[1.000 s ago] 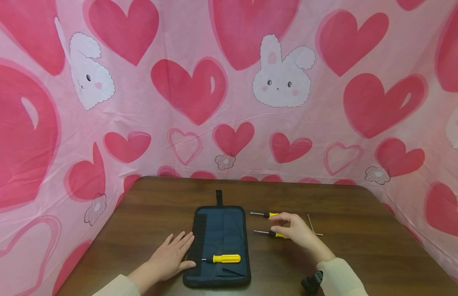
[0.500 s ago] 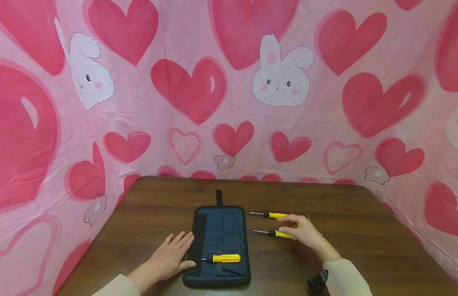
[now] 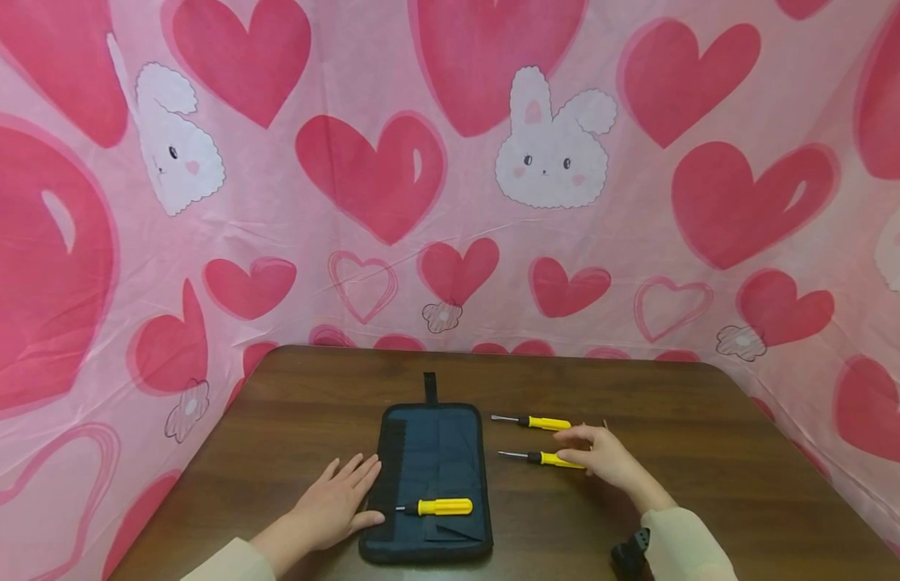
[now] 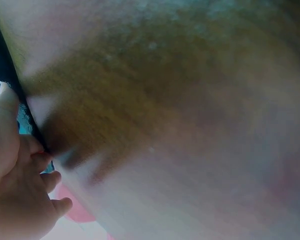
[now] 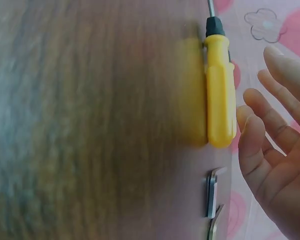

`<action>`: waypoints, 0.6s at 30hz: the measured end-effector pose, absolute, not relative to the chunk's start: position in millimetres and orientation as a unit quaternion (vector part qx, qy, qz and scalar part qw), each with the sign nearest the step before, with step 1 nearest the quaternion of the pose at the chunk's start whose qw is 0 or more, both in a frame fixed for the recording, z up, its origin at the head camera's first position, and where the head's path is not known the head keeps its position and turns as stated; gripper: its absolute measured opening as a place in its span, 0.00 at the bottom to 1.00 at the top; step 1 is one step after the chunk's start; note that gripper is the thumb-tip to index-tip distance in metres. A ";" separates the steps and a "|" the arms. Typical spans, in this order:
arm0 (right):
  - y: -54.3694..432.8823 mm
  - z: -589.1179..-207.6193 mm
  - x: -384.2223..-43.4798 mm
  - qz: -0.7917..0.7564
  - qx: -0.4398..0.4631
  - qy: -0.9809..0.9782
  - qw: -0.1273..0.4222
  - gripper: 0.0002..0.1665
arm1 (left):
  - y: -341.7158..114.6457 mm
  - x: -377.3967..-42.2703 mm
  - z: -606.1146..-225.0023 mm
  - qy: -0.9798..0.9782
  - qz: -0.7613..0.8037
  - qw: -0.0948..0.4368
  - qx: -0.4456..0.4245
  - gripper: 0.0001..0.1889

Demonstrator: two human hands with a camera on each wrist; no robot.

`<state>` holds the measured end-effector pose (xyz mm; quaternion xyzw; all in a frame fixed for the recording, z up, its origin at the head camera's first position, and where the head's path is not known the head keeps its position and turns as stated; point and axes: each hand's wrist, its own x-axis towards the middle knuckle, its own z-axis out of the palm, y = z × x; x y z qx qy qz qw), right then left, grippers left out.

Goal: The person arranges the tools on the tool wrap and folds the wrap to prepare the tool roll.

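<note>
A dark blue fabric tool pouch (image 3: 420, 452) with black edging lies spread on the table. My left hand (image 3: 336, 504) rests on its left edge with fingers straight; the left wrist view shows this hand (image 4: 22, 170) at the pouch's dark edge (image 4: 5, 60). One yellow-handled screwdriver (image 3: 444, 507) lies across the pouch, its shaft partly inside a slot. Two more lie to the right, an upper screwdriver (image 3: 547, 423) and a lower screwdriver (image 3: 550, 459). My right hand (image 3: 605, 458) hovers by the lower one's handle end, fingers loosely bent. In the right wrist view, a gap separates its fingers from the handle (image 5: 220, 95).
Two L-shaped metal keys (image 5: 212, 195) lie beyond the handles, mostly hidden by my right hand in the head view. A black strap (image 3: 430, 387) sticks out from the pouch's far edge. Behind the wooden table (image 3: 311, 387) hangs a pink heart-patterned cloth (image 3: 479, 210).
My right hand has moved right, along the screwdriver handles, uncovering more of both. My left hand, the pouch and the screwdrivers stay where they were.
</note>
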<state>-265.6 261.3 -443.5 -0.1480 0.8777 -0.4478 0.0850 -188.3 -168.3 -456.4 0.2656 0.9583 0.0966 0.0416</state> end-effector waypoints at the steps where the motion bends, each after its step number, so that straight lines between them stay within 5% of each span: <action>1: 262.0 -443.9 -265.4 -0.446 -0.146 0.879 0.086 0.23 | -168.3 -188.2 -456.2 0.958 0.097 0.041 0.266 0.40; 18: 265.0 -454.2 -268.5 -0.434 -0.134 0.886 0.090 0.21 | -169.1 -188.3 -456.3 0.957 0.096 0.040 0.271 0.41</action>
